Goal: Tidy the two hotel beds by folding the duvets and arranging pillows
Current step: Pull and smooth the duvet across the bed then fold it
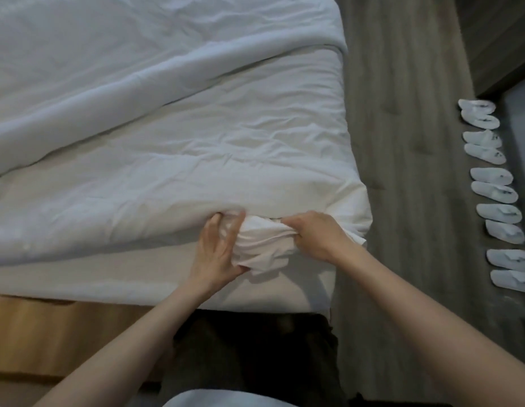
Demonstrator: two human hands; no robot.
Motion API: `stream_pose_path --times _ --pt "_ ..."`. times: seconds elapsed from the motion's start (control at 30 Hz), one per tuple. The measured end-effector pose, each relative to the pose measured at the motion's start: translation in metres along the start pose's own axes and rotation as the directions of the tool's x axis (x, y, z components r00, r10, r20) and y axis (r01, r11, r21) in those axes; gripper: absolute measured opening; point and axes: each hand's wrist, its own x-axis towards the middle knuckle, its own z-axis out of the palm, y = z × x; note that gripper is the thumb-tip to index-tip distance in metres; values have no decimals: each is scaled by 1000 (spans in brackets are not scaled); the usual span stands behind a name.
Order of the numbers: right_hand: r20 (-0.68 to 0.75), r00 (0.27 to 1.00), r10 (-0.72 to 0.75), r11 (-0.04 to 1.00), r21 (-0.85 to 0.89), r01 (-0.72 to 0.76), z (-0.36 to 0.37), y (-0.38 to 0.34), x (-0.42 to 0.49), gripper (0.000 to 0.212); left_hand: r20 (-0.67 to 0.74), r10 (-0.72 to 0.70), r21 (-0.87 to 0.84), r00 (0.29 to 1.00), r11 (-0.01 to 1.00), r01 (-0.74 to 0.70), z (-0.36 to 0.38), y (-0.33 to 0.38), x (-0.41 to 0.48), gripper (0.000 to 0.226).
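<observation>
White duvet (196,136): is lying rumpled; left hand (217,248) and right hand (317,233) are each clutching its bunched near edge, fingers curled into fabric. Slippers (496,189) are lining the floor (402,142), right.

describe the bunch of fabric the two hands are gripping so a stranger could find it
Follow the near edge of the white bed toward its corner by the grey floor. Just short of that corner, the left hand and right hand grip the bunch of fabric. Unlike the smoother duvet around it, it is gathered into tight folds.
</observation>
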Motion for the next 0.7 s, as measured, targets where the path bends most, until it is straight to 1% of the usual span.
stream_pose_path --times 0.1,0.17,0.23,0.33,0.43,0.47,0.53,0.63,0.67,0.7 --pt "90 993 -69 996 -52 74 -24 21 -31 23 -56 -93 51 994 994 96 6 32 -15 87" --pt "153 983 -99 992 -65 110 -41 34 -55 22 -38 -148 112 988 982 152 6 53 -24 77" --pt "194 973 -124 990 -39 134 -57 46 -80 23 -26 -144 140 989 979 146 7 77 -31 65" --pt "162 978 -132 988 102 116 -76 64 -103 26 -17 -170 142 985 975 170 1 125 -40 53" --pt "106 985 -133 973 204 109 -90 78 -107 34 23 -283 78 959 957 281 0 149 -46 37" --pt "97 986 -134 967 230 109 -93 80 -106 37 47 -293 57 955 955 290 -2 154 -48 39" --pt "95 985 -145 955 274 114 -97 81 -103 40 81 -305 0 949 952 306 -5 163 -55 50" --pt "131 971 -200 953 255 162 -97 78 -97 34 144 -357 -122 923 919 375 -10 177 -70 82" --pt "147 964 -221 954 236 182 -96 77 -94 32 156 -395 -139 905 898 417 -11 182 -75 86" --pt "166 956 -240 954 222 201 -94 75 -91 33 170 -441 -139 881 874 465 -11 185 -79 84"
